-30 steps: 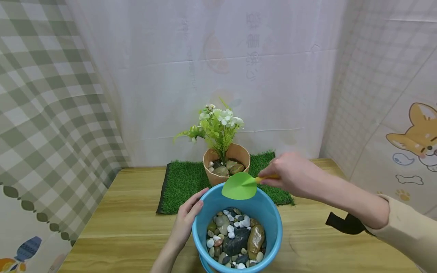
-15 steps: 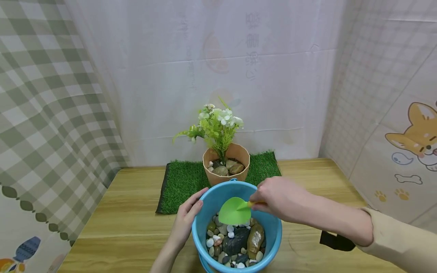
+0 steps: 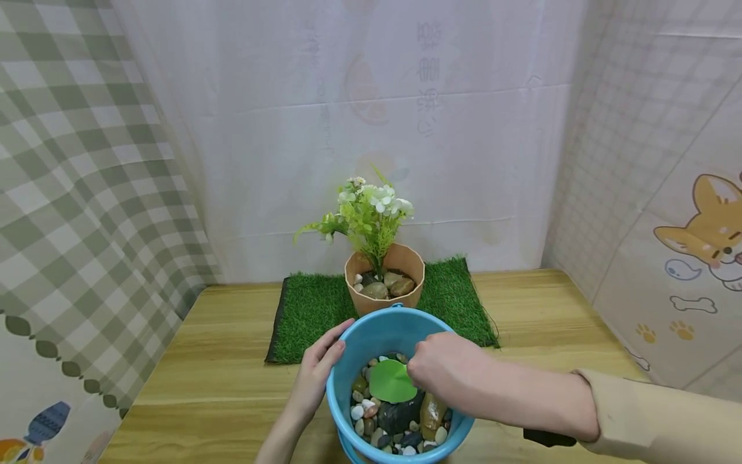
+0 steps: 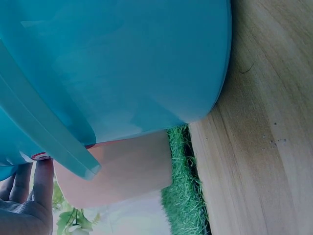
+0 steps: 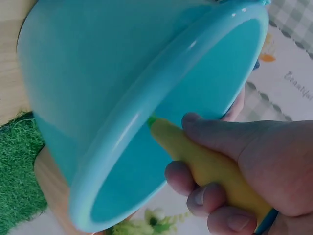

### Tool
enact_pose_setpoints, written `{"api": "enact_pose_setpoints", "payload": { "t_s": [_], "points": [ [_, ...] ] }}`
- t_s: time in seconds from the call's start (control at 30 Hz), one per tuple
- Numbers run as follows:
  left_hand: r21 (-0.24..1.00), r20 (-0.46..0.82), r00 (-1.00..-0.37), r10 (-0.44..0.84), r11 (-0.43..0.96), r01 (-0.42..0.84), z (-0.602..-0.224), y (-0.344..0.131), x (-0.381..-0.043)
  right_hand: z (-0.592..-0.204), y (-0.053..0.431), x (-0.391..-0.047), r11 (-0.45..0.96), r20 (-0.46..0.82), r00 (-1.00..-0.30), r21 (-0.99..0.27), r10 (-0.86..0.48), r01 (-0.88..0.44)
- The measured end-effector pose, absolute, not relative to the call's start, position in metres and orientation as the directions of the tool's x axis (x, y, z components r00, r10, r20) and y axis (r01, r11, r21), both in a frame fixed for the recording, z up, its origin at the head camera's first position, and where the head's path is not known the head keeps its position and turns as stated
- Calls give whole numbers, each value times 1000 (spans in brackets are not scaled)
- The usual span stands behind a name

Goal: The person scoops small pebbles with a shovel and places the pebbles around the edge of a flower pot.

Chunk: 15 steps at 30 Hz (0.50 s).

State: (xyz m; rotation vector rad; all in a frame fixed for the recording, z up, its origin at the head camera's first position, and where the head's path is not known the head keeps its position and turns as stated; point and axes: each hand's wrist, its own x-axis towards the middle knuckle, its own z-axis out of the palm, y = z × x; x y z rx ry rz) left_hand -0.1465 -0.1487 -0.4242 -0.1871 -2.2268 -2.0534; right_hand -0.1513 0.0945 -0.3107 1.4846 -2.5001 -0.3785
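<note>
A light blue bucket (image 3: 472, 412) with stones of several sizes and colours (image 3: 400, 412) inside stands at the front middle of the table. Its near left rim is touched by my left hand (image 3: 310, 374), thumb and fairly straight fingers against the outside. In the left wrist view those fingers (image 4: 44, 183) reach up the bucket's side under its handle (image 4: 44, 117). My right hand (image 3: 446, 367) grips a toy shovel, its fingers curled round the yellow handle (image 5: 210, 171). The shovel's green blade (image 3: 391, 381) is inside the bucket, overlapping the stones in the head view.
Right behind the bucket, an orange-brown pot (image 3: 413, 298) holds stones and an artificial plant with white flowers (image 3: 377, 206). It stands on a green grass mat (image 3: 315, 303). The wooden table (image 3: 226, 361) is enclosed by a white curtain (image 3: 272, 161) and patterned cloths at the sides.
My right hand has moved left and down, bringing the shovel from above the bucket's far rim down inside toward the stones. My left hand has stayed at the rim.
</note>
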Motion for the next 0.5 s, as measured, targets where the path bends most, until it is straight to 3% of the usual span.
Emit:
{"api": "enact_pose_setpoints", "payload": {
  "t_s": [0.2, 0.5],
  "points": [
    [982, 164, -986, 11, 92, 164, -423, -150, -148, -318, 83, -142, 412, 31, -446, 443, -895, -796],
    [984, 155, -988, 10, 89, 156, -422, -151, -149, -319, 75, -142, 391, -17, -442, 436, -897, -810]
  ]
}}
